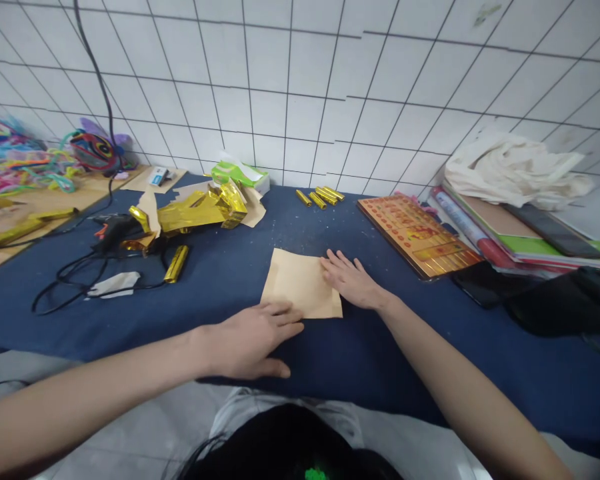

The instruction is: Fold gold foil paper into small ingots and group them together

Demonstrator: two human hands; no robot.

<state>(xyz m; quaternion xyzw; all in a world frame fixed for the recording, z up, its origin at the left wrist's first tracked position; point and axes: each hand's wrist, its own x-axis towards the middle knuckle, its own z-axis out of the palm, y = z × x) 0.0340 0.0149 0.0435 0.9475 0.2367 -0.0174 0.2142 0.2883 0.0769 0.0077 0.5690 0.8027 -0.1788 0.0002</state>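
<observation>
A tan, nearly square sheet of paper lies flat on the blue tablecloth in front of me. Across its lower left edge rests my left hand, fingers stretched out and the thumb apart on the cloth. My right hand lies spread on the paper's right side, palm down, with its fingertips pointing up and left. Neither hand grips anything. Beyond the sheet, near the wall, several short gold foil rolls lie together. Another gold roll lies by itself to the left.
Crumpled gold foil and a green tissue pack lie back left, beside a black glue gun with its looped cable. At right are an orange printed box, stacked books with a phone, and a black bag.
</observation>
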